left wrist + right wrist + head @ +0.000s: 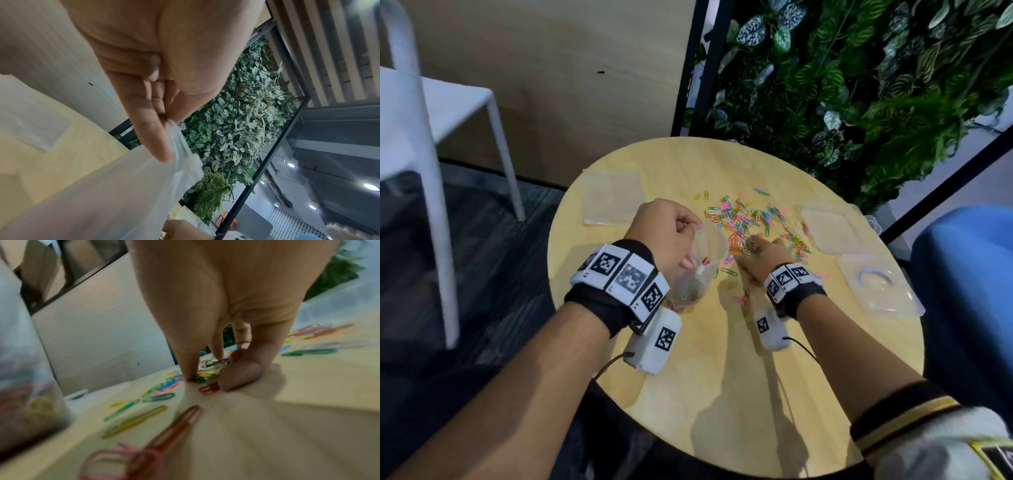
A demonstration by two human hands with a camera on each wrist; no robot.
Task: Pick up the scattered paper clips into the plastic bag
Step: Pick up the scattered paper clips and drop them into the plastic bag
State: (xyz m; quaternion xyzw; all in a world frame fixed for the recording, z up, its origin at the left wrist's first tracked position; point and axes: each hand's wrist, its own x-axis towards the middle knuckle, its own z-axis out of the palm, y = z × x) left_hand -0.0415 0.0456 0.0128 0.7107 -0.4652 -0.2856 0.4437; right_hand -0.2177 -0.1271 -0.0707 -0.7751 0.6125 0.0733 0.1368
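Note:
Colourful paper clips lie scattered in a pile on the far middle of the round wooden table. My left hand pinches the rim of a clear plastic bag and holds it upright with its mouth open; several clips sit at its bottom. In the left wrist view, the thumb and a finger of the left hand nip the edge of the plastic bag. My right hand reaches into the pile's near edge. In the right wrist view, the right hand pinches paper clips against the table.
Flat clear bags lie at the back left and along the right. Loose clips lie just behind my right hand. A white chair stands left, a blue seat right and a plant wall behind.

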